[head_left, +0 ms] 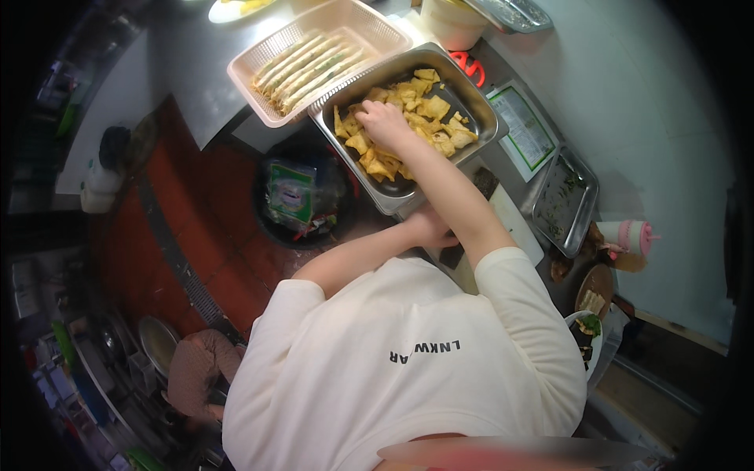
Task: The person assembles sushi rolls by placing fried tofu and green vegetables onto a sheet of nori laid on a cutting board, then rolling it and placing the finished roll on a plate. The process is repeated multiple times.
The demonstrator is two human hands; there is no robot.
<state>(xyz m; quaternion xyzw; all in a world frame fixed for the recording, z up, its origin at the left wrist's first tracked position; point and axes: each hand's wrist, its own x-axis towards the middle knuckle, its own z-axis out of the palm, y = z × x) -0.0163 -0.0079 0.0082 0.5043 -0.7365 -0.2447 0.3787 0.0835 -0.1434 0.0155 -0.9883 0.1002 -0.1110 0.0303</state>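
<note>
A: How'll the yellow pcs (432,107) handle?

B: Prob. v. light, stiff & dry, judging by the bent, crisp-looking edges. Fragile too, I'd say: a hard squeeze would likely snap them or shed crumbs. Maybe a bit oily, so slightly slippery.

A: Best place to take hold?

B: Flat faces or a broad edge, w/ loose fingertips, 1 or 2 at a time. Thin corners would prob. break 1st. Scooping from below should be gentler than pressing from above.

A: Where are they?

B: All in the steel pan (386,201), heaped loosely across its middle & left side. Dark bare base shows toward the pan's far right.

A: Looks?

B: Golden yellow, flat-ish, angular, irregular sizes. Some folded or curled, many overlapping, plus a few small bits at the pan's right end.

A: Hands?

B: R hand (385,125) is inside the pan, left of its middle, fingers bent down onto the pcs; can't tell if they're closed on any. L hand (428,226) is just by the pan's near side, partly behind the R forearm (459,192). Fingers hidden, so can't tell if it's gripping anything.

A: Neighbours?

B: Pink basket (381,35) right beside the pan, to its left, w/ a row of long pale rolls (314,67).
</note>
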